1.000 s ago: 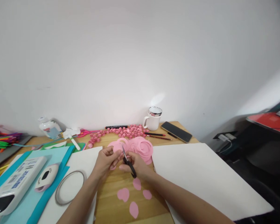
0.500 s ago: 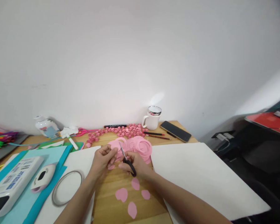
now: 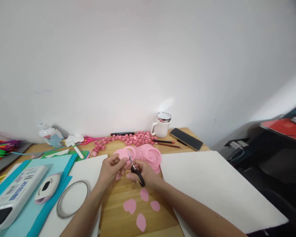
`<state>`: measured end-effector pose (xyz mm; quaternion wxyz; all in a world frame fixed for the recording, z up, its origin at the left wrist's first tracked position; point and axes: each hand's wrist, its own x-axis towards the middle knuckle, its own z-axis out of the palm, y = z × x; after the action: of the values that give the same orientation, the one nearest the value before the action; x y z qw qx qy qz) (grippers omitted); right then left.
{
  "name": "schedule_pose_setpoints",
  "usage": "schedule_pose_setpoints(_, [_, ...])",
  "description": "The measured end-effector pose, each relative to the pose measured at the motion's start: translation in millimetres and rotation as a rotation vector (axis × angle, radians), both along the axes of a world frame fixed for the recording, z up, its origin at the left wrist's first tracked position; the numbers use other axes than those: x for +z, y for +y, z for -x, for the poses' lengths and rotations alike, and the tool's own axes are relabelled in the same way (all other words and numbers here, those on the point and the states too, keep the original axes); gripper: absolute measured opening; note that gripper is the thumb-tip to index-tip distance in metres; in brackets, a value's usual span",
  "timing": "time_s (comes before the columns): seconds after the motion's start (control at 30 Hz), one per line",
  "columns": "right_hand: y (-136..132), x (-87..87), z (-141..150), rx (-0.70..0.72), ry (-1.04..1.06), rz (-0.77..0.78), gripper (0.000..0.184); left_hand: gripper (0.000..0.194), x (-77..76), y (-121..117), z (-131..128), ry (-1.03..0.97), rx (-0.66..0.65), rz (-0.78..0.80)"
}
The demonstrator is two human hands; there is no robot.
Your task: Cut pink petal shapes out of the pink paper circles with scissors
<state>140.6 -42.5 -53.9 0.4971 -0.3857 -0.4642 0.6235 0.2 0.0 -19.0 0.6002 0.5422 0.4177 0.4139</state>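
My left hand point(image 3: 112, 170) is closed in a pinch on a small piece of pink paper, largely hidden by the fingers. Black-handled scissors point(image 3: 138, 177) are gripped in my right hand point(image 3: 148, 174), their blades pointing up and away beside the left fingertips. Just beyond both hands lies a heap of pink paper rings and scraps point(image 3: 153, 156). Below the hands, several pink petal-shaped cutouts, one of them heart-like point(image 3: 130, 206), lie on the wooden table point(image 3: 115, 215).
Pink rolled-paper buds point(image 3: 138, 138) lie along the wall, near a white mug point(image 3: 161, 126), pencils point(image 3: 164, 141) and a phone point(image 3: 186, 139). White sheets point(image 3: 212, 187) flank the work spot. At left are a tape roll point(image 3: 60, 205), a white device point(image 3: 17, 194) and a bottle point(image 3: 50, 134).
The view has shifted slightly, moving everything a little to the right. Both hands keep their hold, with the scissor blades still beside the left fingertips.
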Motion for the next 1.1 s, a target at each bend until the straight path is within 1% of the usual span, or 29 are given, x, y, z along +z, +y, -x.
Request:
schedule_pose_setpoints(0.13, [1, 3.8, -2, 0.014, 0.004, -0.011, 0.041, 0.031, 2.0, 3, 4, 0.044, -0.066, -0.022])
schedule_pose_setpoints(0.33, [1, 3.1, -3, 0.008, -0.058, -0.033, 0.036, 0.034, 7.2, 1, 5, 0.06, -0.031, -0.039])
schedule_pose_setpoints(0.43, [1, 3.3, -2, -0.014, -0.089, -0.01, 0.034, 0.035, 7.7, 2, 6, 0.055, -0.009, -0.058])
schedule_pose_setpoints(0.53, [-1, 3.1, -1, -0.035, -0.077, 0.029, 0.034, 0.035, 7.6, 3, 6, 0.048, 0.01, -0.068])
schedule_pose_setpoints(0.73, [0, 0.0, 2, -0.04, -0.063, 0.052, 0.035, 0.031, 8.4, 4, 7, -0.052, 0.039, -0.05])
schedule_pose_setpoints(0.93, [0, -5.8, 2, -0.031, -0.071, 0.008, 0.031, 0.028, 5.6, 6, 7, -0.103, 0.07, -0.059])
schedule_pose_setpoints(1.0, [0, -7.6, 2, -0.022, -0.057, 0.01, 0.032, 0.028, 5.2, 5, 7, -0.055, 0.062, -0.078])
schedule_pose_setpoints(1.1, [0, -7.3, 1, 0.002, -0.055, 0.035, 0.034, 0.033, 6.7, 3, 6, 0.075, 0.058, -0.121])
